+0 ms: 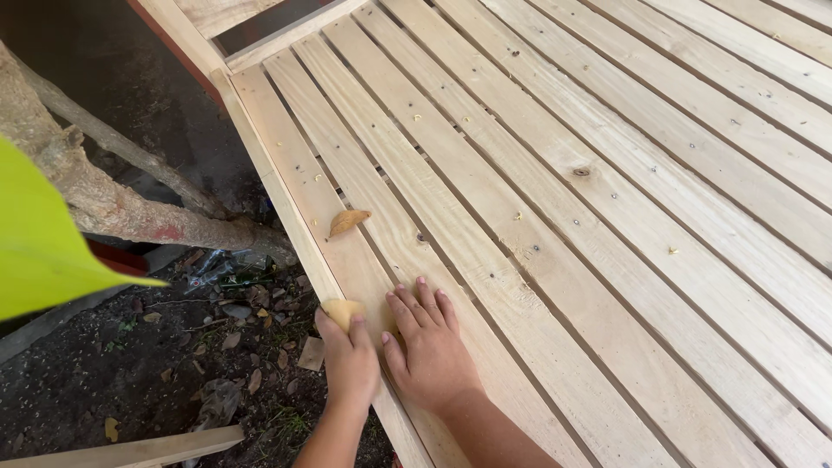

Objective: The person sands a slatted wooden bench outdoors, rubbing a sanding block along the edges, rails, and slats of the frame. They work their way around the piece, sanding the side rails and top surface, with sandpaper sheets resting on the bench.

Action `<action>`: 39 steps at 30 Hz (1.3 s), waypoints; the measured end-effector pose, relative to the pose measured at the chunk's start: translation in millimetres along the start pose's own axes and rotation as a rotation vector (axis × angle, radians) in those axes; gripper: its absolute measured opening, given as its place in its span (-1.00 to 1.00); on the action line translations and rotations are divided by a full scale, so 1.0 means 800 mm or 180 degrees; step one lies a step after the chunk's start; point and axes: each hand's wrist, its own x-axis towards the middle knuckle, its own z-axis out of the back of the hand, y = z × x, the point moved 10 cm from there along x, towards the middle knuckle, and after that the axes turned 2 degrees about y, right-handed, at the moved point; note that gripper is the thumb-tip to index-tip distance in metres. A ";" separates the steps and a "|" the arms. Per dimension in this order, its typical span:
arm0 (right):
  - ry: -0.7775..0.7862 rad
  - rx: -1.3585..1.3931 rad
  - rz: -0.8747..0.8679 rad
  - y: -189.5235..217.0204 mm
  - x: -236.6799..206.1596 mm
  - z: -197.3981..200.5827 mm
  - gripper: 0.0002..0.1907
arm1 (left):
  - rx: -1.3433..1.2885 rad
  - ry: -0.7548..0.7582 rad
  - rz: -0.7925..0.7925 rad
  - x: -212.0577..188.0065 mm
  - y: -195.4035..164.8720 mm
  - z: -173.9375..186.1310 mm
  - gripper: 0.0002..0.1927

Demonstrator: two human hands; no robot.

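**Carefully along the edge: rubbing down the slatted frame**

Here the left hand (349,360) curls over the outer edge board (290,186) of a pale slatted wooden frame (607,217), its fingers (360,334) closed loosely around a small tan pad (341,311), probably sandpaper or a sponge. The pad sits right at the rim of the edge board, near the lower left of the frame. The right hand (429,351) lies flat beside it, fingers spread and holding nothing, pressing on the next slat.

To do this well, I would keep the pad flat against the corner, stroke with the grain, and let the flat hand steady the board. A dry leaf (348,220) lies further up the same board; brushing it off would keep the stroke clean. Splinters at the rim are the likely hazard.
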 end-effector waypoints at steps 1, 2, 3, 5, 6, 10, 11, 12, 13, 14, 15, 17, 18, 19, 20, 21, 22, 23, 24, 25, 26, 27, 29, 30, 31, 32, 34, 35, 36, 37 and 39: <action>-0.0003 0.0043 -0.0015 -0.001 0.000 0.000 -0.41 | 0.0002 0.0038 0.0161 0.004 0.006 -0.002 -0.27; 0.0004 0.0081 -0.0035 -0.001 -0.001 0.000 -0.42 | 0.0001 0.0081 0.0331 0.009 0.013 -0.003 -0.30; -0.0008 0.0068 -0.0017 -0.001 -0.002 0.001 -0.42 | -0.0015 0.0102 0.0501 0.020 0.017 -0.003 -0.32; -0.0010 0.0060 0.0012 -0.001 -0.002 0.000 -0.42 | -0.0185 -0.0112 -0.0076 0.040 -0.011 0.007 -0.33; -0.0016 0.0044 0.0011 0.000 -0.003 0.000 -0.42 | -0.0224 -0.0062 0.0097 0.044 -0.007 0.006 -0.34; -0.0023 -0.0073 0.0049 0.000 -0.001 -0.001 -0.42 | -0.0240 0.0036 0.0305 0.015 0.000 0.000 -0.33; -0.0038 -0.0114 0.0043 0.000 -0.001 0.000 -0.42 | -0.0410 0.0040 0.0145 0.003 -0.006 -0.001 -0.36; -0.0032 -0.0113 0.0034 0.000 0.000 -0.001 -0.42 | -0.0581 0.0052 -0.0012 -0.005 -0.014 -0.001 -0.38; -0.0015 -0.0115 0.0016 -0.001 0.000 -0.001 -0.42 | -0.0753 0.0070 -0.0159 -0.009 -0.023 -0.001 -0.41; 0.0019 -0.0120 0.0012 -0.001 0.000 -0.003 -0.42 | -0.0677 0.0085 0.0108 -0.003 -0.018 0.000 -0.43; 0.0009 -0.0124 0.0027 -0.001 0.000 -0.002 -0.42 | -0.0594 0.0097 0.0376 0.014 -0.018 0.003 -0.45; -0.0022 -0.0118 0.0033 0.000 -0.001 -0.001 -0.42 | -0.0552 0.0120 0.0629 0.029 -0.022 0.008 -0.44; -0.0024 -0.0164 0.0011 -0.001 -0.001 -0.002 -0.42 | -0.0603 0.0133 0.0610 0.031 -0.027 0.008 -0.42; -0.0022 -0.0207 0.0013 -0.001 -0.001 -0.002 -0.42 | -0.0660 0.0122 0.0590 0.034 -0.029 0.010 -0.40; -0.0031 -0.0240 0.0017 0.000 0.000 -0.002 -0.41 | -0.0497 0.0108 0.0573 0.025 -0.024 0.011 -0.40; 0.0015 -0.0266 -0.0006 -0.001 0.000 -0.004 -0.41 | -0.0332 0.0106 0.0566 0.006 -0.015 0.007 -0.40; 0.0053 -0.0291 -0.0034 -0.002 0.001 -0.006 -0.40 | -0.0383 0.0051 0.0250 -0.014 -0.017 0.006 -0.38; 0.0079 -0.0327 -0.0052 -0.003 0.001 -0.007 -0.40 | -0.0445 -0.0002 -0.0081 -0.027 -0.022 0.004 -0.37; 0.0042 -0.0333 -0.0044 -0.003 0.002 -0.006 -0.40 | -0.0389 -0.0021 -0.0044 -0.020 -0.017 0.003 -0.39; 0.0042 -0.0334 -0.0038 -0.003 0.002 -0.006 -0.41 | -0.0329 -0.0047 0.0032 -0.014 -0.010 0.002 -0.41; 0.0051 -0.0329 -0.0014 -0.003 0.002 -0.007 -0.41 | -0.0269 -0.0092 0.0111 -0.003 -0.003 0.004 -0.43; 0.0013 -0.0333 0.0030 -0.001 0.002 -0.006 -0.41 | -0.0165 -0.0142 0.0288 0.018 0.003 0.007 -0.46; -0.0079 -0.0354 0.0087 0.000 0.001 -0.002 -0.42 | -0.0074 -0.0164 0.0477 0.044 0.016 0.006 -0.46; -0.0084 -0.0318 0.0085 -0.001 0.000 -0.002 -0.43 | -0.0084 -0.0148 0.0498 0.047 0.024 0.003 -0.46; -0.0094 -0.0286 0.0092 -0.001 -0.001 -0.002 -0.43 | -0.0101 -0.0138 0.0513 0.051 0.032 0.000 -0.45; -0.0112 -0.0243 0.0102 -0.001 -0.001 -0.001 -0.43 | -0.0153 -0.0178 0.0267 0.045 0.032 -0.002 -0.44; -0.0067 -0.0250 0.0067 -0.003 -0.002 -0.003 -0.42 | -0.0255 -0.0238 -0.0249 0.028 0.025 -0.007 -0.41; -0.0051 -0.0266 0.0035 -0.005 -0.002 -0.004 -0.41 | -0.0194 -0.0225 -0.0113 0.029 0.031 -0.010 -0.41; -0.0089 -0.0310 0.0048 -0.004 -0.002 -0.003 -0.42 | -0.0130 -0.0211 0.0057 0.032 0.037 -0.010 -0.42; -0.0103 -0.0347 0.0104 -0.002 -0.002 -0.002 -0.42 | -0.0072 -0.0242 0.0244 0.033 0.042 -0.009 -0.42; -0.0148 -0.0326 0.0143 0.001 -0.002 0.000 -0.42 | 0.0379 -0.0497 -0.0008 0.052 0.015 0.008 -0.47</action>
